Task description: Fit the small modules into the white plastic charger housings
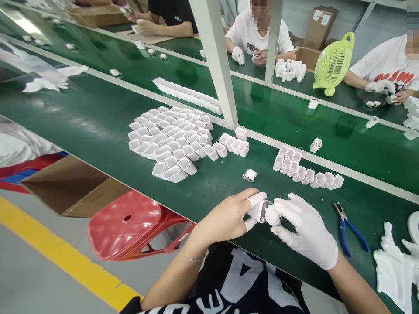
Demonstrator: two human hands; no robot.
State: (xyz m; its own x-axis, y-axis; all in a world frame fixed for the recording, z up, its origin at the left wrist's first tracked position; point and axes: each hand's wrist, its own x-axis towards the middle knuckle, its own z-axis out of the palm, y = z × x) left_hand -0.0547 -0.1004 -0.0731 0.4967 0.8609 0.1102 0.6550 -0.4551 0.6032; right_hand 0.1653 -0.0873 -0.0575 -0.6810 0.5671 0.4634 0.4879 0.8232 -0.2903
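My left hand, with white covers on some fingertips, grips a white plastic housing whose open end faces right. In my gloved right hand is a small white rounded part with metal bits, pinched between thumb and fingers. The part sits at the mouth of the housing; how far inside it reaches I cannot make out. Just beyond my hands lies a similar small white part on the green table. To the right rest blue-handled pliers.
A large cluster of white housings stands at left, and shorter rows of housings stand ahead. A white post rises from the rail. White gloves lie at right. Co-workers sit across, near a green fan. A red stool stands below.
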